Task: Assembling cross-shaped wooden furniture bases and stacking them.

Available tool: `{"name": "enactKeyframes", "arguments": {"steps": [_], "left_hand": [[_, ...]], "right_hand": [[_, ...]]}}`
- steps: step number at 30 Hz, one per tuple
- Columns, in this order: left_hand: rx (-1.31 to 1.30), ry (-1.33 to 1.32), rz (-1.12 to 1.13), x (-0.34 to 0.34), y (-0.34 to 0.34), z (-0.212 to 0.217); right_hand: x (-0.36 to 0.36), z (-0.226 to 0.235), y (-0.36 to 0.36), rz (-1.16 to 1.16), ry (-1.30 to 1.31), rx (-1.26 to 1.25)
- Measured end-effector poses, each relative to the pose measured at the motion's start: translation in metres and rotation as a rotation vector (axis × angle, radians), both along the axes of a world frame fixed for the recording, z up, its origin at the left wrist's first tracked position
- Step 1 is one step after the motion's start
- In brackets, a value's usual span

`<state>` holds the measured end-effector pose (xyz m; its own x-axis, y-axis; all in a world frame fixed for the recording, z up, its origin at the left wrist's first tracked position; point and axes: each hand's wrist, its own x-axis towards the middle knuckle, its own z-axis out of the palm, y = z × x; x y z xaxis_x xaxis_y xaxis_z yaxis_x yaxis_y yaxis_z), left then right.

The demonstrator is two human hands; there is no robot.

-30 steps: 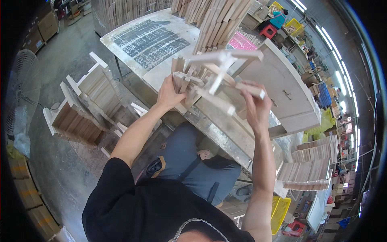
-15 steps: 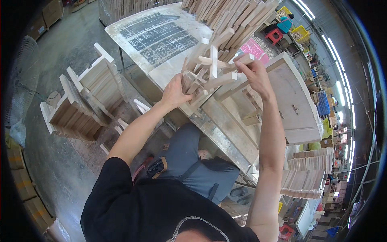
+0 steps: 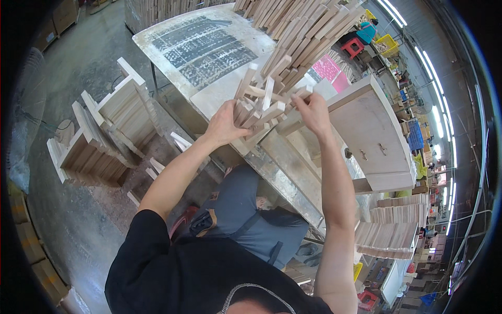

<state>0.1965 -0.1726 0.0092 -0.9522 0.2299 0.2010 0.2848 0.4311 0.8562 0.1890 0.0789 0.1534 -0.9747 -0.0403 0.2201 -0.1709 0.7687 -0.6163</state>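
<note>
Clasping wood sticks [image 3: 256, 113] in left hand [image 3: 224, 124] at table [image 3: 209, 98] near edge; pinching pale stick [image 3: 304, 92] with right hand [image 3: 315, 112].

The short wooden pieces [image 3: 273, 110] are pale cream to tan, and the tall bundle of sticks [image 3: 300, 39] runs in stripes of beige and brown. The tabletop [image 3: 243, 23] is off-white, with a dark grey patch flecked white in bands. A sheet [image 3: 325, 68] is bright pink. The trousers [image 3: 238, 209] are slate blue-grey, the shirt [image 3: 198, 272] plain black, a far stool [image 3: 353, 47] red, and the crate [image 3: 388, 45] beside it yellow.
</note>
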Motion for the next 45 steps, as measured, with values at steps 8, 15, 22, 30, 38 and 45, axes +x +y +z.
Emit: {"name": "enactKeyframes", "arguments": {"steps": [8,15,22,30,38,45], "left_hand": [[0.97,-0.309,-0.281,-0.116,-0.023,-0.029],[0.844,-0.473,-0.568,-0.151,0.033,-0.007],[0.924,-0.604,-0.649,-0.152,0.039,-0.003],[0.769,-0.541,-0.515,-0.147,0.039,0.003],[0.831,-0.568,-0.551,-0.143,0.041,0.0],[0.823,-0.554,-0.59,-0.156,0.044,-0.011]], "right_hand": [[0.01,-0.005,-0.009,-0.051,0.003,-0.031],[0.012,-0.005,-0.008,-0.068,0.018,-0.02],[0.008,0.002,-0.009,-0.104,-0.025,-0.022],[-0.004,0.007,-0.001,-0.063,-0.064,-0.036],[-0.002,0.009,-0.004,-0.031,-0.056,0.015],[-0.013,0.012,0.001,-0.042,-0.072,-0.007]]}}
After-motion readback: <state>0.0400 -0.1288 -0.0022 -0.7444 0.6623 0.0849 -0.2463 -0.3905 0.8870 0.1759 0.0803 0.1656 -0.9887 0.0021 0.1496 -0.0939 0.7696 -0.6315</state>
